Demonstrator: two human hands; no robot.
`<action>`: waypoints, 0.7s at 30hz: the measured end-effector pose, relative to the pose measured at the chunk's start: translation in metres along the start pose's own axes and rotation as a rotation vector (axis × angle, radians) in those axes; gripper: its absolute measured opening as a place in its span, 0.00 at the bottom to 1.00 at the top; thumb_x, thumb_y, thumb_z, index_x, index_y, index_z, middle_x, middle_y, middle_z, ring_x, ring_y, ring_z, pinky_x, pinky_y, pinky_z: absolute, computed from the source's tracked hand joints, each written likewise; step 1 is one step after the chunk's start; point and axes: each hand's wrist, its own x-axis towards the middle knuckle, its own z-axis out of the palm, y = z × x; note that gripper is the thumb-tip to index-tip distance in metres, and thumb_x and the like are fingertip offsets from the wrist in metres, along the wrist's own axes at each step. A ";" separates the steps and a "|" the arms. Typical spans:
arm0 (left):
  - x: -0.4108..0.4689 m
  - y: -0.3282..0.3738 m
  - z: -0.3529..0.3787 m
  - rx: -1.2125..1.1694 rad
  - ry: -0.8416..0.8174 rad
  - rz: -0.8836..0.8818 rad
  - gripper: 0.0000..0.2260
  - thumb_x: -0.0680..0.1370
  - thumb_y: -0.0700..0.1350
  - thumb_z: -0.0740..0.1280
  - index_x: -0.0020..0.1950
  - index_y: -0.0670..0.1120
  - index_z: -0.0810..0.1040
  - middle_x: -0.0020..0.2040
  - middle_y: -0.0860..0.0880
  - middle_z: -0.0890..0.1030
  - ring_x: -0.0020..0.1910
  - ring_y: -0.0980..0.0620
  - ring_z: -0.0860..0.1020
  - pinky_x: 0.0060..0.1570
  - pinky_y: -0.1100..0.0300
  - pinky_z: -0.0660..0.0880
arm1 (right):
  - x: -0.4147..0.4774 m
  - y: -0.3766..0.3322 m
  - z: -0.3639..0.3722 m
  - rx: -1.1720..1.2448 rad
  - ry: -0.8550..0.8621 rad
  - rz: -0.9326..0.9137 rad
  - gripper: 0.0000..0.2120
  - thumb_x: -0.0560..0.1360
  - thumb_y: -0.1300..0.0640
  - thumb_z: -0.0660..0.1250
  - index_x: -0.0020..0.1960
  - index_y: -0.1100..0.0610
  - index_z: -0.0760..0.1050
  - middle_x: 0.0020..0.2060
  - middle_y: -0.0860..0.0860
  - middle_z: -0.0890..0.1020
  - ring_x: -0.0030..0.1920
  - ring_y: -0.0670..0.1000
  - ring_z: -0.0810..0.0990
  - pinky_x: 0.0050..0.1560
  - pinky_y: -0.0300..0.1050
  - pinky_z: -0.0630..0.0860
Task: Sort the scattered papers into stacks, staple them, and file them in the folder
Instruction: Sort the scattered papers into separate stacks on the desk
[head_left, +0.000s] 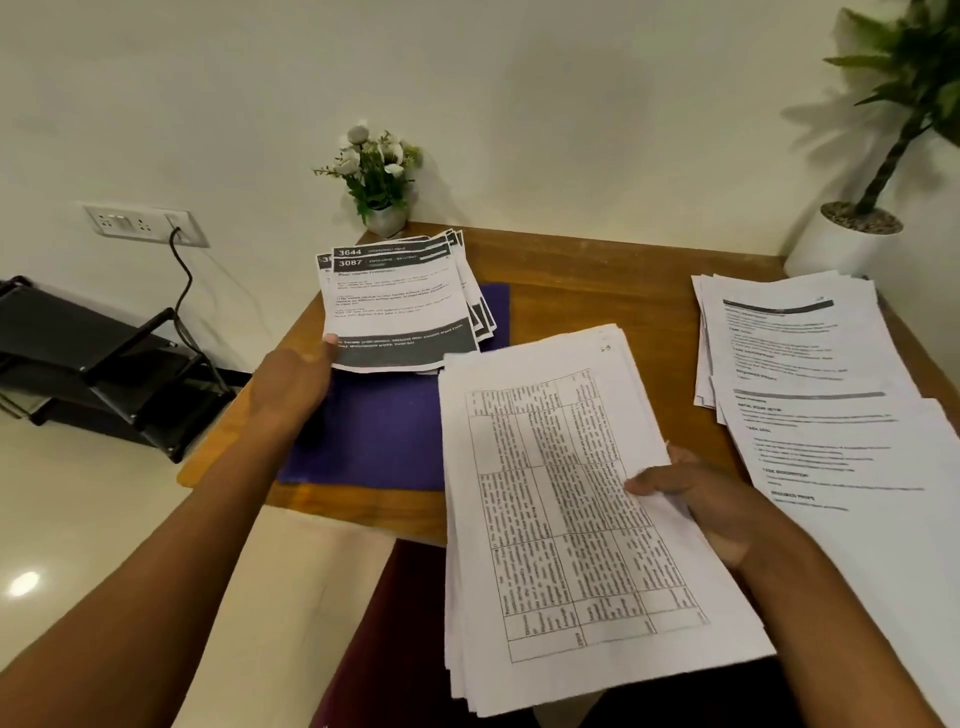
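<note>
1. sorting looks mostly done; dark-banded stack (400, 306) sits on the purple folder (374, 436) on the desk (597, 270)
2. left hand (298, 376) pinches its corner; right hand (701, 501) grips the table-print stack (566, 519)
3. stapling and filing look undone

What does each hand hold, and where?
The right hand grips the table-printed stack by its right edge; left hand holds the dark-banded stack at its lower-left corner.

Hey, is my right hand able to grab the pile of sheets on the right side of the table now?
Probably not yet: the right hand grips the stack of table-printed sheets. The right-side pile lies close by with nothing on top of it.
</note>
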 end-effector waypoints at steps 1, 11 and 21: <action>-0.012 0.004 0.000 -0.075 0.017 0.051 0.29 0.82 0.65 0.58 0.36 0.41 0.71 0.42 0.39 0.79 0.40 0.42 0.74 0.42 0.51 0.67 | -0.002 0.001 -0.004 0.017 0.007 -0.021 0.32 0.66 0.70 0.72 0.69 0.61 0.74 0.60 0.62 0.83 0.57 0.66 0.82 0.52 0.61 0.81; -0.122 0.114 0.031 -0.736 -0.554 0.252 0.15 0.79 0.56 0.69 0.63 0.52 0.80 0.53 0.52 0.87 0.52 0.53 0.85 0.58 0.47 0.81 | -0.008 -0.048 0.018 -0.076 0.260 -0.448 0.21 0.75 0.71 0.68 0.63 0.55 0.77 0.54 0.51 0.87 0.56 0.54 0.85 0.60 0.57 0.80; -0.149 0.152 0.043 -0.941 -0.386 0.462 0.07 0.82 0.45 0.68 0.59 0.50 0.79 0.51 0.54 0.87 0.51 0.53 0.86 0.46 0.58 0.83 | -0.032 -0.072 0.020 -0.207 0.412 -0.850 0.12 0.76 0.62 0.72 0.52 0.46 0.79 0.45 0.34 0.86 0.50 0.39 0.85 0.49 0.34 0.80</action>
